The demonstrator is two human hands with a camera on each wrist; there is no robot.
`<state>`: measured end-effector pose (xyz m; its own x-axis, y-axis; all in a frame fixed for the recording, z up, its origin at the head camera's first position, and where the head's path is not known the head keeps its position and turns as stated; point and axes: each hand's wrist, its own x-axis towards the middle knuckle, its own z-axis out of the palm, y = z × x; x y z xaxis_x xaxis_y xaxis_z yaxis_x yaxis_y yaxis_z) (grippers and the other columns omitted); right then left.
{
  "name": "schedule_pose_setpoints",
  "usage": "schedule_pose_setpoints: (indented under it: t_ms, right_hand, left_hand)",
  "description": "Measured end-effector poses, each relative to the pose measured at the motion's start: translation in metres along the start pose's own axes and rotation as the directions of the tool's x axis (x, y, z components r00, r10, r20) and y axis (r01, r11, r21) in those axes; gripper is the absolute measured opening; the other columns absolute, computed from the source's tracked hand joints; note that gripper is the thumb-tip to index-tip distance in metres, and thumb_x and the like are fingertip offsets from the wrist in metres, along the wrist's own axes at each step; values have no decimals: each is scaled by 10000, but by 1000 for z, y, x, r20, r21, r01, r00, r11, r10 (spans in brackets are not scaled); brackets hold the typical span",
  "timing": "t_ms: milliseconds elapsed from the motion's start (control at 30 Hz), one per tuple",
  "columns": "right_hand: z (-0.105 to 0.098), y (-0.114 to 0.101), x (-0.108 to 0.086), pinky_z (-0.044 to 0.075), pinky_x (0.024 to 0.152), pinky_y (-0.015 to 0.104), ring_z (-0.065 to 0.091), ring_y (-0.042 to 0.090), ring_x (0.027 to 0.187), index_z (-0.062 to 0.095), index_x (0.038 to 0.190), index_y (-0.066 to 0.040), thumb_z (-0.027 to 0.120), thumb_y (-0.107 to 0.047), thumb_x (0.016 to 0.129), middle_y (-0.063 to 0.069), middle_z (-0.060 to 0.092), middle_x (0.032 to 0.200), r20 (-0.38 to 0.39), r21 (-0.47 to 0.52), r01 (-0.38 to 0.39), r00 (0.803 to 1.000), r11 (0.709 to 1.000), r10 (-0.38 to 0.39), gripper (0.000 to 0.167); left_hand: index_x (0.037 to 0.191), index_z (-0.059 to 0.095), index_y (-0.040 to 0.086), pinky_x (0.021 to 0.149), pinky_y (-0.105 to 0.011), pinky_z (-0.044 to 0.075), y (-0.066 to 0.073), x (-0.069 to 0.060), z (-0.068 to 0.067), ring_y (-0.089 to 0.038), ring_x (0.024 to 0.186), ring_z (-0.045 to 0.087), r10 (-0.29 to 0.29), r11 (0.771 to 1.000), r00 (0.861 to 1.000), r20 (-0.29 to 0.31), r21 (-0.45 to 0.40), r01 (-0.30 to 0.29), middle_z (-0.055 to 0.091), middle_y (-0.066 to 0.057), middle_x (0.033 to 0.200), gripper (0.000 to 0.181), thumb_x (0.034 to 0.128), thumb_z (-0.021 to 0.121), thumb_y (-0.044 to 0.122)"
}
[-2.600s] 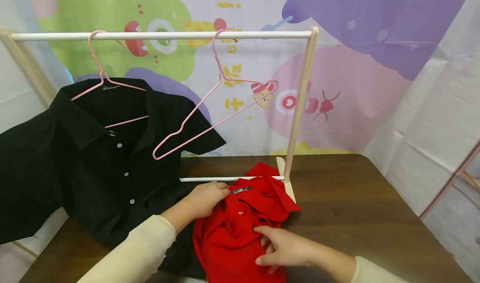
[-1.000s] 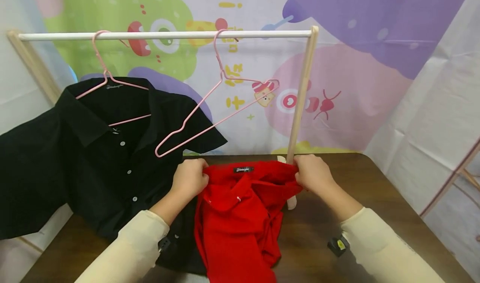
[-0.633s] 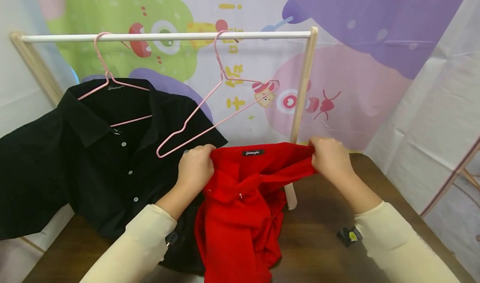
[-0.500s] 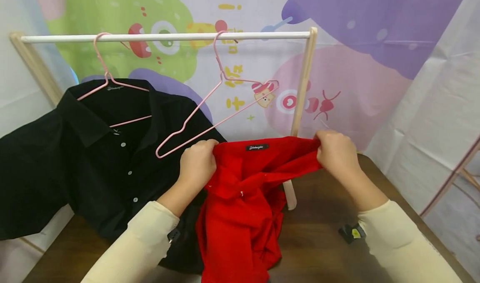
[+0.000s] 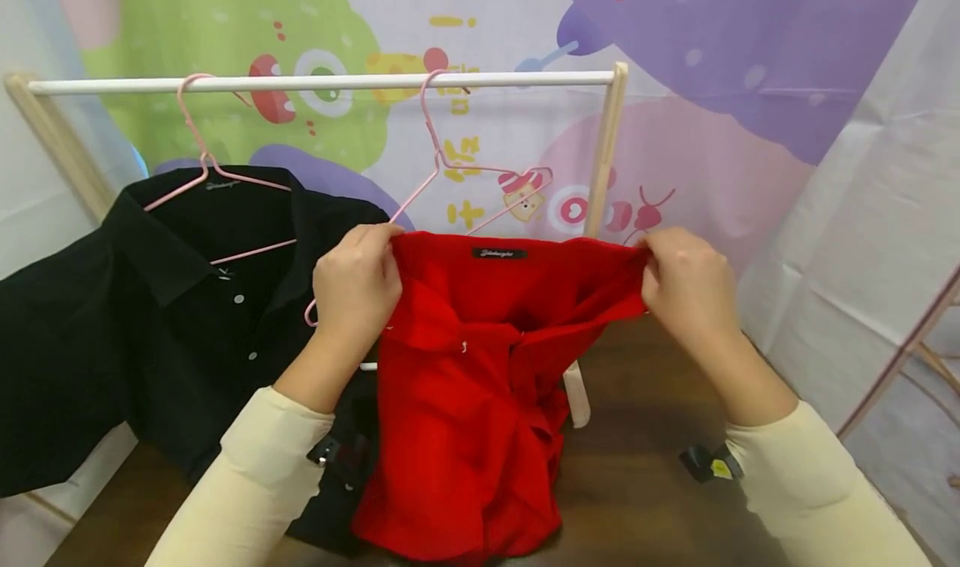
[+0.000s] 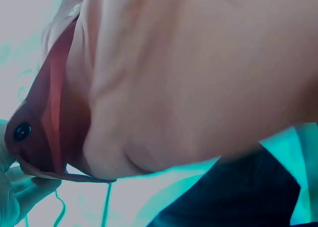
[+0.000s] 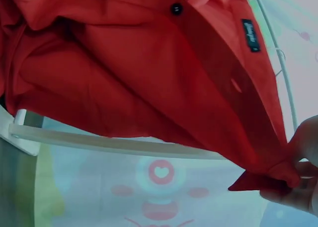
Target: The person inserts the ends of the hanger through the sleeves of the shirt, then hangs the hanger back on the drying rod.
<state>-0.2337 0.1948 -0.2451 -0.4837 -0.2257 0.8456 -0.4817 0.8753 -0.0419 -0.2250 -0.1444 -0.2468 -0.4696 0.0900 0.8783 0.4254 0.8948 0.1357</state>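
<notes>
Between both hands a red shirt (image 5: pixel 450 434) hangs spread by its neck, the dark label (image 5: pixel 498 253) facing the head camera. My left hand (image 5: pixel 356 279) pinches the neckline at the left, and my right hand (image 5: pixel 693 283) grips its other side. A dark button (image 7: pixel 176 9) and a fold bunched under the right thumb show in the right wrist view. The left wrist view is mostly filled by cloth, with a button (image 6: pixel 22 131) beside the left fingertips (image 6: pixel 35 192). Behind the shirt, a pink hanger (image 5: pixel 480 168) is partly hidden.
A black short-sleeved shirt (image 5: pixel 202 333) hangs at the left on another pink hanger (image 5: pixel 255 252). Both hangers hook over the white rail (image 5: pixel 525 79) of a wooden rack (image 5: pixel 606 150). Beneath stands a brown table (image 5: pixel 637 500), and a printed curtain (image 5: pixel 690 167) hangs behind.
The red shirt lay bunched on the table at first. Both hands took its neckline, spread it apart and raised it; it now stands higher, in front of the pink hanger.
</notes>
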Motion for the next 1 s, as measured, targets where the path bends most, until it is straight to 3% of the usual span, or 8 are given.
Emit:
schedule_pose_setpoints:
  t_ms: [100,200,333,533,633,833,933,1000]
  right_hand:
    - [4,-3,-1,500,599,533,604,376,729,663,870,19,542,96,766,182,646,824,11,26,-8,1000,1000,7,177]
    - [9,-4,-5,513,633,525,621,369,753,672,898,22,543,85,764,187,667,858,121,71,-57,992,996,48,197]
    - [14,-3,-9,520,700,507,649,367,803,678,1059,17,531,42,787,203,697,982,385,172,-191,916,966,113,311]
    - [22,-4,-14,533,800,493,655,371,967,569,1293,7,528,33,831,230,649,1155,657,281,-356,748,891,92,464]
    - [27,-5,-17,542,800,485,645,370,968,556,1301,16,559,25,843,233,636,1174,702,297,-373,709,879,64,458]
    - [42,-6,-28,538,813,462,626,346,988,603,1214,39,620,30,829,188,662,1091,742,307,-343,671,888,3,385]
    - [51,-6,-34,552,743,404,643,278,874,614,1164,53,648,47,821,127,676,963,774,323,-346,632,881,-35,345]
    - [56,-6,-38,548,664,352,633,212,756,619,1131,61,665,51,814,86,671,873,791,337,-354,609,873,-58,320]
  left_hand:
    - [1030,703,-13,729,-452,568,2,0,-7,-316,841,673,-22,1000,1000,22,3,22,703,-188,986,163,878,652,16]
    - [1031,704,-9,734,-454,567,4,-5,-10,-315,813,663,-69,998,993,100,-9,70,701,-188,976,178,860,664,22]
    - [1042,702,1,713,-446,570,6,-17,-10,-302,753,636,-115,991,964,239,-38,127,701,-182,961,225,819,680,21]
    - [1159,661,20,707,-424,557,7,-32,-8,-263,748,577,-144,978,867,477,-67,200,687,-170,1045,370,790,657,22]
    - [1233,631,33,760,-442,546,5,-38,-6,-271,829,615,-136,970,814,565,-92,226,680,-167,1114,440,793,637,32]
    - [1237,631,43,754,-420,557,-4,-50,0,-270,894,646,-136,936,705,696,-142,321,685,-156,1117,401,837,621,58]
    - [1160,670,41,749,-397,559,-9,-58,6,-250,872,642,-127,931,671,731,-146,335,698,-129,1061,316,847,631,64]
    - [1105,695,45,769,-393,553,-13,-63,11,-239,869,640,-117,936,663,739,-141,323,702,-107,1020,264,848,638,64]
